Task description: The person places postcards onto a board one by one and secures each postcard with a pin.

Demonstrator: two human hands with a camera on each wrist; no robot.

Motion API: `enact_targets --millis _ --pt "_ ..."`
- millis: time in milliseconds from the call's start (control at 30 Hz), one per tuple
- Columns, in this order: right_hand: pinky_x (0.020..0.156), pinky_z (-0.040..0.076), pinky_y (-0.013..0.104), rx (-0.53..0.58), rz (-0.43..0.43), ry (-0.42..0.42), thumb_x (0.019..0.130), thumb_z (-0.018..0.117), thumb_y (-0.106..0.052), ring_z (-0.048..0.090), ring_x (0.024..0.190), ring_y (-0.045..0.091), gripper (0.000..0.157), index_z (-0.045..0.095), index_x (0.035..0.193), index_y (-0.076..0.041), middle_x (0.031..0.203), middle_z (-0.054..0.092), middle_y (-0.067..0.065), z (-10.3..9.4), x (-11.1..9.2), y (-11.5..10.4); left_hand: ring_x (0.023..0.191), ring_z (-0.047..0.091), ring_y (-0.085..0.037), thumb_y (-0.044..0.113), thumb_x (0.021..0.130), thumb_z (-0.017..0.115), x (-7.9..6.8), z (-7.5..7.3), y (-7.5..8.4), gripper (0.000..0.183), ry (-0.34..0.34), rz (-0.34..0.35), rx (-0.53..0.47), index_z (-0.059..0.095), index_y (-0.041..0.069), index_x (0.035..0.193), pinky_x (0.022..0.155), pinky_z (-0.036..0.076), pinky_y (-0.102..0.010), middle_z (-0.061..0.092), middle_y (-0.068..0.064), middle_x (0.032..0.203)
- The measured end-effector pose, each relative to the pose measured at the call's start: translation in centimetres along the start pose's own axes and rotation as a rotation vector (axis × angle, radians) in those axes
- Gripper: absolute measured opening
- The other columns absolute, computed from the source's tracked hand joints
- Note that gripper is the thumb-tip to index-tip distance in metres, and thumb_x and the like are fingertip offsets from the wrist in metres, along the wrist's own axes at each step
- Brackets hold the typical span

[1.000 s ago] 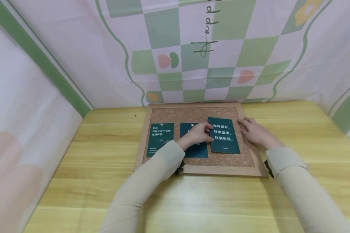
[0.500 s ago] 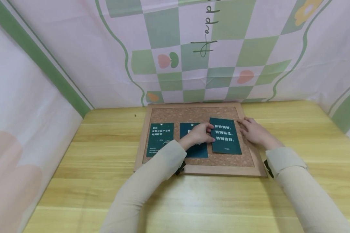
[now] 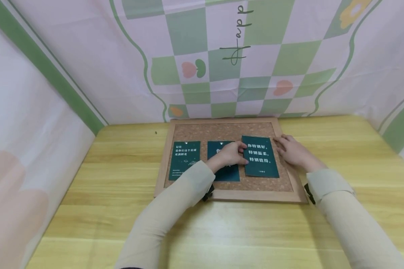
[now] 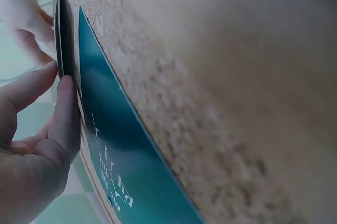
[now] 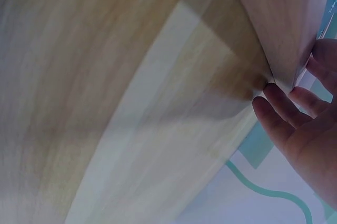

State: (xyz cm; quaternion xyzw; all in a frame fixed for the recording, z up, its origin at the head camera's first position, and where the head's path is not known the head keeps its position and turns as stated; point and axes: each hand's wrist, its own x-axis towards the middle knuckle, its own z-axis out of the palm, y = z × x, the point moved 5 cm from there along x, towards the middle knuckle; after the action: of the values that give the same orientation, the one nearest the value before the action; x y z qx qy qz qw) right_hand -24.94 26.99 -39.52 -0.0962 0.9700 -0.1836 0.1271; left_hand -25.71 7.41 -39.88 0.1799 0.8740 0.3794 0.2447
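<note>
My left hand (image 3: 229, 154) pinches the left edge of a dark green printed card (image 3: 260, 164) between thumb and fingers. The card lies over the right part of a wood-framed cork board (image 3: 207, 131); the left wrist view catches that card (image 4: 64, 34) nearly edge-on. Under my left hand is a blue-green card (image 3: 229, 177), partly hidden by it, with a pale pin at its top. Another green card (image 3: 184, 160), also pinned at the top, is on the board's left. My right hand (image 3: 293, 151) rests at the board's right frame, its fingertips touching the wooden edge (image 5: 284, 29).
The board lies on a light wooden table (image 3: 121, 168), its far edge close to a patterned cloth backdrop (image 3: 222, 89). Another cloth (image 3: 30, 123) hangs along the left side. A tiny dark speck (image 3: 156, 132) shows on the table left of the board.
The card in my left hand has shifted slightly right, mostly in the first half second. My right hand stays in place at the frame.
</note>
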Motion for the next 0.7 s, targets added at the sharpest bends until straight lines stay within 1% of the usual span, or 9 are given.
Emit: enact_targets --millis 233,500,700 --pt "0.108 0.022 0.068 0.007 0.002 0.005 0.102 0.036 -0.013 0.020 0.132 0.060 0.050 0.025 0.146 0.008 0.147 0.013 0.042 0.01 -0.14 -0.08 0.122 0.051 -0.020 0.017 0.088 0.069 -0.17 -0.01 0.15 0.056 0.003 0.003 0.013 0.047 0.011 0.138 0.100 0.046 -0.032 0.053 -0.009 0.132" --pt "0.107 0.024 0.068 0.011 0.004 0.016 0.102 0.037 -0.013 0.022 0.130 0.061 0.050 0.027 0.145 0.008 0.146 0.013 0.042 -0.02 -0.12 -0.10 0.125 0.050 -0.020 0.017 0.089 0.068 -0.33 -0.23 0.12 0.054 0.004 -0.004 -0.003 0.047 0.011 0.139 0.102 0.045 -0.032 0.054 -0.009 0.134" --pt "0.106 0.025 0.068 -0.010 -0.001 0.038 0.101 0.038 -0.013 0.023 0.129 0.061 0.049 0.029 0.145 0.008 0.146 0.015 0.042 -0.05 -0.08 -0.12 0.126 0.050 -0.020 0.016 0.089 0.067 -0.28 -0.24 0.02 0.054 -0.001 -0.010 -0.006 0.047 0.012 0.139 0.103 0.045 -0.033 0.053 -0.008 0.135"
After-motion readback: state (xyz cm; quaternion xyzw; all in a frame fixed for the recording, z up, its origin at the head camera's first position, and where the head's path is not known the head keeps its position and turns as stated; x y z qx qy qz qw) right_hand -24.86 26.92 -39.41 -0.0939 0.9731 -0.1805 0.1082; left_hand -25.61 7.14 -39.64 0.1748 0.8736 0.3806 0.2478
